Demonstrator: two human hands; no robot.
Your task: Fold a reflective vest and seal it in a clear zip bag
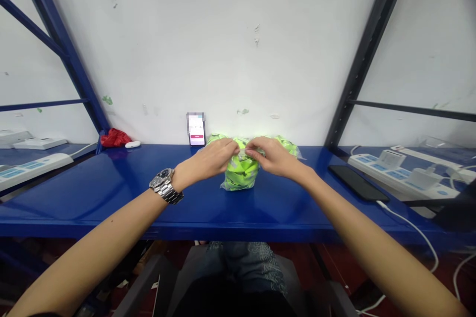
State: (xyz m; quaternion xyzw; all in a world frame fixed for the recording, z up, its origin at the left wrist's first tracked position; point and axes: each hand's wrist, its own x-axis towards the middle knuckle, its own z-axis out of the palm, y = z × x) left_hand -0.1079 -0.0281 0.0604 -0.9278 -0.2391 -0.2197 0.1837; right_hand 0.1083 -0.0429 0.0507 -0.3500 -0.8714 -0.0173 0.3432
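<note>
A clear plastic bag (241,176) filled with crumpled neon-green material stands on the blue table in front of me. My left hand (219,155) pinches its top edge from the left, fingertips closed on the film. From the other side my right hand (273,155) grips the same edge between thumb and fingers, a short gap from the left fingertips. More neon-green bagged material (288,145) shows behind my right hand, and another bit of green (216,136) peeks out behind my left hand. My hands hide much of both.
A phone (197,130) with a lit screen leans on the wall. Red cloth (115,137) and a small white case (133,144) lie at the back left. A dark phone (357,183) on a white cable is at right, beside a power strip (401,173). Metal posts (368,49) flank the blue table (148,218).
</note>
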